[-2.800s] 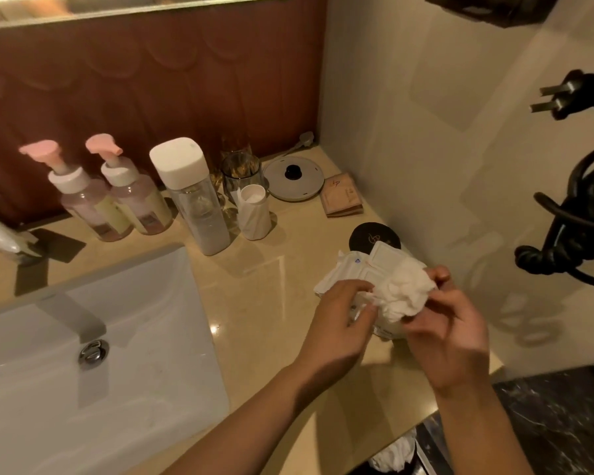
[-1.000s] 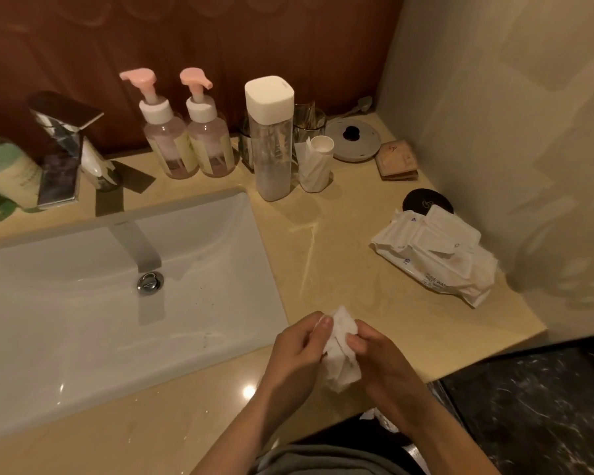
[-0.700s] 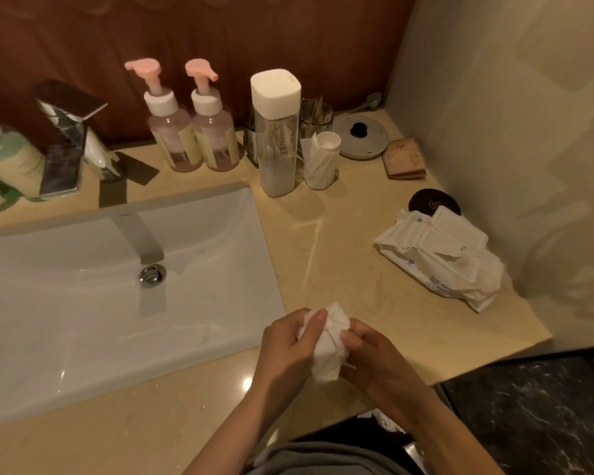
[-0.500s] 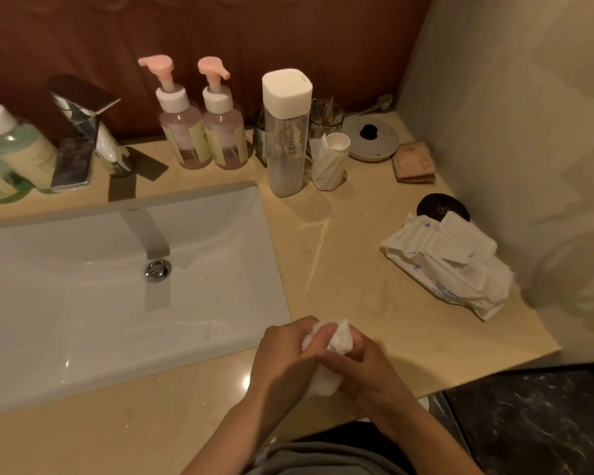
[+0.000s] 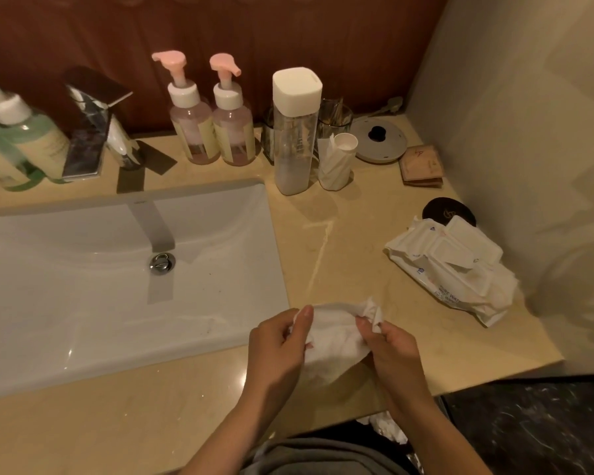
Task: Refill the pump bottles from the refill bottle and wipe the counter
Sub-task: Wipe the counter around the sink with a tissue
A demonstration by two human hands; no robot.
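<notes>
At six o'clock above the worktop (image 5: 357, 234): wipe (image 5: 336, 334), stretched between left hand (image 5: 278, 351) and right hand (image 5: 391, 347), each grip pinching an edge, likely opening it for wiping; pump bottles (image 5: 194, 132), refill bottle (image 5: 294, 138) at twelve o'clock.

We see a white rectangular ceramic basin (image 5: 66, 320) filling nine o'clock, its chrome drain plug (image 5: 162, 264) near the back wall. A square chrome faucet (image 5: 90, 121) stands at eleven o'clock. Toward one o'clock sit a clear glass tumbler (image 5: 335, 113), a paper-wrapped white cup (image 5: 336, 162), a round grey lid with a black knob (image 5: 379, 140) and stacked brown sachets (image 5: 420, 164). A black round disc (image 5: 439, 212) lies at two o'clock.
</notes>
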